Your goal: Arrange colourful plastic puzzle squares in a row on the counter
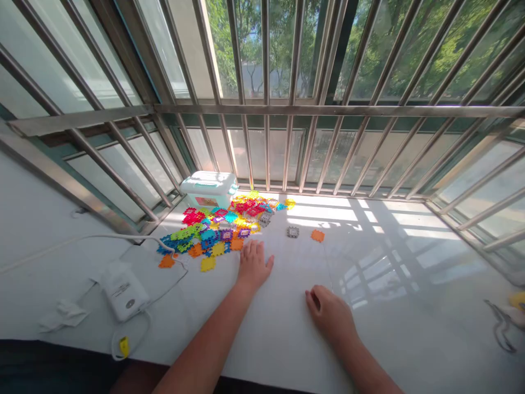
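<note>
Tiles (pixel 221 227) lie heaped and unjoined before the box (pixel 209 189); left hand (pixel 253 265) rests flat, fingers spread, touching them, right hand (pixel 330 313) loosely curled, empty, on the counter (pixel 389 306).

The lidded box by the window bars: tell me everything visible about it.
The box is a small pale mint tub of what looks like plastic, with a whitish lid shut on top and a reddish label on its front wall. It stands upright on the white sill, in the back left corner against the metal bars, half in sunlight. The heap of coloured pieces lies against its front. Neither hand touches it.
</note>
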A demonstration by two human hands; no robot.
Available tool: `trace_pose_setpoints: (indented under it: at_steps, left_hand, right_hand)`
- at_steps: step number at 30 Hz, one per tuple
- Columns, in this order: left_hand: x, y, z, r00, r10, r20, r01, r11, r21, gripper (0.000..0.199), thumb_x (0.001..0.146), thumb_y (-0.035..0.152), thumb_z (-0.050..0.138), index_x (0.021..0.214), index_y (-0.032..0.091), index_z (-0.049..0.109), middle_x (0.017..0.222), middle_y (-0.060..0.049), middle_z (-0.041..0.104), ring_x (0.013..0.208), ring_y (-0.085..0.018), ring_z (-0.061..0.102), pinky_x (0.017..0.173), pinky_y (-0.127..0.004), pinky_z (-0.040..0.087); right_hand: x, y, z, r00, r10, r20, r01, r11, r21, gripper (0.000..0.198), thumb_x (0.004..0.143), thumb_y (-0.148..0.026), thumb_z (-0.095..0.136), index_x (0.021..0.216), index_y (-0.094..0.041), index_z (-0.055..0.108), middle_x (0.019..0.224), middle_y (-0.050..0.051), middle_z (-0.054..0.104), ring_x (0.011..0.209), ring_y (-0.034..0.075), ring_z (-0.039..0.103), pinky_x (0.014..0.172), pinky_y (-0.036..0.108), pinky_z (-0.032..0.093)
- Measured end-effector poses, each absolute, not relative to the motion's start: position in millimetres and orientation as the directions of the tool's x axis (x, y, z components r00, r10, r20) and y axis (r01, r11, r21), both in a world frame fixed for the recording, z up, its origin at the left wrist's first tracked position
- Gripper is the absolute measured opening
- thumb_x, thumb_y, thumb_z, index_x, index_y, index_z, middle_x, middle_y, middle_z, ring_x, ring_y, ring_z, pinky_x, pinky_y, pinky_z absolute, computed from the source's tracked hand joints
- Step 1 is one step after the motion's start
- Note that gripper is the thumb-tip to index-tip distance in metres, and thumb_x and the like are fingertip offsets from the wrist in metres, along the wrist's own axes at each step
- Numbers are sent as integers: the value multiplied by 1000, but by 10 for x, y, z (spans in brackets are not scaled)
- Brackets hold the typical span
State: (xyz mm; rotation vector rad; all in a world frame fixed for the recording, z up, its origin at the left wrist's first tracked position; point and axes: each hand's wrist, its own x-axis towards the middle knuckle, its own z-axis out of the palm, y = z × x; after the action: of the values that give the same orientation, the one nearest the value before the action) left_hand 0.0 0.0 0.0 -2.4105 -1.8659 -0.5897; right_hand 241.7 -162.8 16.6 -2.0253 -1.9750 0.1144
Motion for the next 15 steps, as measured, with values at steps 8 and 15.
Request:
trace_pose_setpoints:
  at_steps: [8, 15]
  left_hand:
    - [32, 85, -9, 52, 940, 338, 959, -142, 245, 72, 103, 49, 57, 161, 7, 50, 167, -28, 45, 159, -44, 34, 131, -69, 23]
    - [-37, -75, 68, 177, 902, 395, 929, -286, 236, 52, 100, 37, 60, 145, 13, 64, 136, -19, 66, 134, -37, 56, 130, -61, 31]
  right_hand:
    - [2424, -1625, 139, 52, 986, 161, 963, -7, -269, 35, 111, -44, 46, 84, -24, 55, 79, -1, 65, 64, 15, 57, 63, 32, 22]
    - [2423, -1619, 129, 55, 986, 159, 965, -12, -261, 35, 111, -43, 46, 83, -24, 55, 77, -1, 64, 62, 14, 56, 62, 31, 22]
